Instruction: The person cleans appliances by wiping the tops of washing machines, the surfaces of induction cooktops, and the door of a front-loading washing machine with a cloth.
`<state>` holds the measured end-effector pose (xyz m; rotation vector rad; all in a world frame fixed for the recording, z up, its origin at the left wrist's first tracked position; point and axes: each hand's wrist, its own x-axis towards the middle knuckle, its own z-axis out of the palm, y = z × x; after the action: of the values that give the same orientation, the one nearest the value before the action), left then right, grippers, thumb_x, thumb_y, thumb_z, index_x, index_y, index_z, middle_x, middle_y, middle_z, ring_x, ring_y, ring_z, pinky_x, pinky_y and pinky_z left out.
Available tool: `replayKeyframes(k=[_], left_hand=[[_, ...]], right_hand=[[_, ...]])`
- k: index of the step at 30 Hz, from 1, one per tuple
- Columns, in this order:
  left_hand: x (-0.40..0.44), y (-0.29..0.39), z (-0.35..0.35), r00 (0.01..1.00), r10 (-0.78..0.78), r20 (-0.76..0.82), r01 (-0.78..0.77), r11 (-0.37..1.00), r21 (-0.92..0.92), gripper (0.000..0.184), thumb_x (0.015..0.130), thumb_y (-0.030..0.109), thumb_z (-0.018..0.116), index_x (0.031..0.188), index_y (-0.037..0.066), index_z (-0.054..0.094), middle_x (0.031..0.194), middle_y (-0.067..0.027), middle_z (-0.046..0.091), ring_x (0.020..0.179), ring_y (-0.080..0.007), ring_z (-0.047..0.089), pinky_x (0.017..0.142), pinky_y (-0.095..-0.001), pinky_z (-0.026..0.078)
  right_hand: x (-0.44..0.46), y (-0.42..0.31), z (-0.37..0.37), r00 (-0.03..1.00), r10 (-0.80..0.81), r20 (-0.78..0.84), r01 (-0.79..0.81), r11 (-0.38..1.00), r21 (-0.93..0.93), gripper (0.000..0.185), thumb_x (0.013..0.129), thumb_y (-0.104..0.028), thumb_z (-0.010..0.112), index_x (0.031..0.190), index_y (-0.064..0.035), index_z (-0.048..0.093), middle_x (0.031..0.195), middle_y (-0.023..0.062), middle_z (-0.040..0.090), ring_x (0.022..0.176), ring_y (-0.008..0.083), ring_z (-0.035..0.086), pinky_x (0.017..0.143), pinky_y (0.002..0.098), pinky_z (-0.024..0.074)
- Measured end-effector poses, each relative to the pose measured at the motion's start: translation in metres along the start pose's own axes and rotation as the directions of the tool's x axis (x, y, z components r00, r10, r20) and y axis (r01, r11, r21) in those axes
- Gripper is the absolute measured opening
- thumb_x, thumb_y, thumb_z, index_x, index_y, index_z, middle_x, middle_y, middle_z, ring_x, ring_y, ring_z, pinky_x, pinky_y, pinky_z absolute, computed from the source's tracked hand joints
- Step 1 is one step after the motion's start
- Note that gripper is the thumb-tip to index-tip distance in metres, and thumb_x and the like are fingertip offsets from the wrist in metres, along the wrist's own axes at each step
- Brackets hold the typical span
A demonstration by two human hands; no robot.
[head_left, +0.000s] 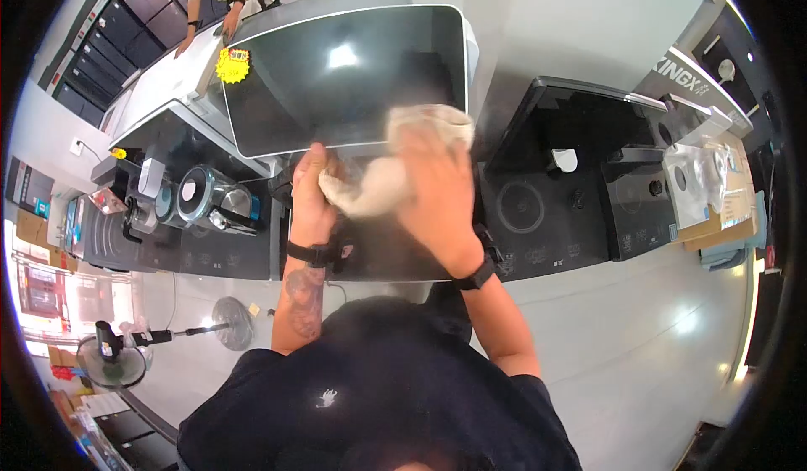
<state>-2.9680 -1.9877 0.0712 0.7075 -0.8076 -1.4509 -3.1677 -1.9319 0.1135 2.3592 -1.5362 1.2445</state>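
Observation:
A pale cloth (374,190) is bunched between my hands. My right hand (437,198) is blurred by motion and presses one part of it against the lower right of a dark glass panel with a white frame (336,92). Just below the panel's lower edge, my left hand (313,198) is closed with its thumb up, at the cloth's left end. Its fingers are partly hidden. A yellow starburst price tag (234,66) sticks to the panel's upper left corner.
Black cooktops (530,210) stand on the right, with boxes and plastic wrap (714,177) beyond. Glass kettles (210,198) stand on the left counter. A fan (111,357) is behind on the left. Another person's hands (231,21) rest on a white surface at the far left.

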Motion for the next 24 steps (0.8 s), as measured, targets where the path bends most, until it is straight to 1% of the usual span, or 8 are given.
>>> replayKeyframes(k=[6, 8, 11, 14, 15, 18, 19, 24], left_hand=[[-0.006, 0.007, 0.007, 0.999, -0.031, -0.025, 0.033, 0.998, 0.056, 0.039, 0.103, 0.035, 0.057, 0.072, 0.015, 0.045, 0.064, 0.0063, 0.04, 0.059, -0.0099, 0.041, 0.053, -0.0279, 0.035], [-0.008, 0.015, 0.013, 0.996, -0.081, 0.036, 0.084, 0.994, -0.063, 0.028, 0.102, 0.036, 0.058, 0.092, 0.01, 0.054, 0.083, -0.0014, 0.055, 0.075, -0.0139, 0.055, 0.065, -0.0307, 0.047], [-0.019, 0.027, 0.025, 0.974, -0.171, 0.147, 0.213, 0.911, -0.353, 0.04, 0.103, 0.035, 0.056, 0.123, 0.001, 0.061, 0.116, -0.0143, 0.069, 0.098, -0.0228, 0.07, 0.083, -0.0375, 0.059], [-0.007, 0.012, 0.004, 0.981, -0.152, 0.124, 0.179, 0.951, -0.253, 0.039, 0.103, 0.034, 0.056, 0.121, 0.001, 0.062, 0.112, -0.0135, 0.07, 0.097, -0.0218, 0.07, 0.083, -0.0352, 0.059], [-0.017, 0.02, 0.026, 0.986, -0.16, -0.05, 0.151, 0.977, -0.149, 0.029, 0.103, 0.032, 0.056, 0.104, 0.005, 0.065, 0.093, -0.0068, 0.07, 0.078, -0.0152, 0.067, 0.069, -0.0289, 0.056], [-0.009, 0.008, 0.003, 0.999, 0.013, 0.042, -0.013, 1.0, 0.0, 0.03, 0.103, 0.033, 0.058, 0.082, 0.011, 0.058, 0.071, 0.002, 0.057, 0.06, -0.0089, 0.051, 0.054, -0.0246, 0.042], [-0.01, 0.012, 0.009, 0.999, 0.023, 0.025, -0.026, 0.993, 0.119, 0.039, 0.103, 0.038, 0.056, 0.073, 0.016, 0.046, 0.064, 0.0051, 0.039, 0.058, -0.0095, 0.04, 0.053, -0.027, 0.033], [-0.003, 0.0, -0.006, 0.997, 0.0, 0.083, -0.007, 0.996, 0.084, 0.041, 0.101, 0.042, 0.058, 0.073, 0.013, 0.049, 0.064, 0.0024, 0.045, 0.058, -0.0093, 0.043, 0.054, -0.0262, 0.034]], right_hand=[[0.004, -0.026, 0.01, 0.996, 0.078, -0.048, -0.076, 0.997, 0.03, 0.051, 0.064, -0.01, 0.07, 0.113, -0.0012, 0.061, 0.139, 0.0158, 0.054, 0.139, 0.0363, 0.04, 0.112, 0.0606, 0.0279], [0.011, -0.045, 0.03, 1.0, -0.017, 0.019, 0.016, 0.998, 0.066, 0.051, 0.065, -0.014, 0.071, 0.113, -0.0007, 0.061, 0.137, 0.0178, 0.055, 0.139, 0.0379, 0.04, 0.114, 0.0589, 0.0265], [0.015, -0.062, 0.049, 0.997, -0.076, 0.012, 0.073, 0.985, 0.158, 0.054, 0.065, -0.016, 0.071, 0.116, -0.001, 0.06, 0.137, 0.0173, 0.055, 0.14, 0.0364, 0.04, 0.115, 0.057, 0.0258], [0.017, -0.056, 0.041, 0.996, -0.069, 0.064, 0.058, 0.987, 0.153, 0.059, 0.065, -0.015, 0.071, 0.121, -0.0008, 0.058, 0.138, 0.017, 0.055, 0.141, 0.0358, 0.039, 0.115, 0.0558, 0.0258], [0.014, -0.047, 0.038, 0.995, -0.058, 0.077, 0.046, 0.988, 0.151, 0.061, 0.065, -0.014, 0.071, 0.123, -0.0008, 0.057, 0.139, 0.0169, 0.054, 0.141, 0.0357, 0.039, 0.115, 0.0557, 0.0261], [0.004, -0.027, 0.017, 0.998, 0.021, 0.059, -0.024, 0.999, 0.039, 0.072, 0.065, -0.009, 0.071, 0.133, -0.0009, 0.05, 0.144, 0.0173, 0.05, 0.142, 0.0373, 0.038, 0.113, 0.0571, 0.0275], [0.001, -0.022, 0.009, 0.997, 0.07, 0.042, -0.071, 0.997, 0.018, 0.074, 0.064, -0.008, 0.071, 0.134, -0.001, 0.049, 0.145, 0.0174, 0.049, 0.142, 0.0378, 0.037, 0.113, 0.0578, 0.0276], [-0.005, -0.009, -0.005, 0.993, 0.121, 0.005, -0.12, 0.992, -0.023, 0.076, 0.063, -0.005, 0.071, 0.135, -0.0004, 0.048, 0.148, 0.0184, 0.045, 0.142, 0.0397, 0.036, 0.113, 0.0621, 0.0255]])
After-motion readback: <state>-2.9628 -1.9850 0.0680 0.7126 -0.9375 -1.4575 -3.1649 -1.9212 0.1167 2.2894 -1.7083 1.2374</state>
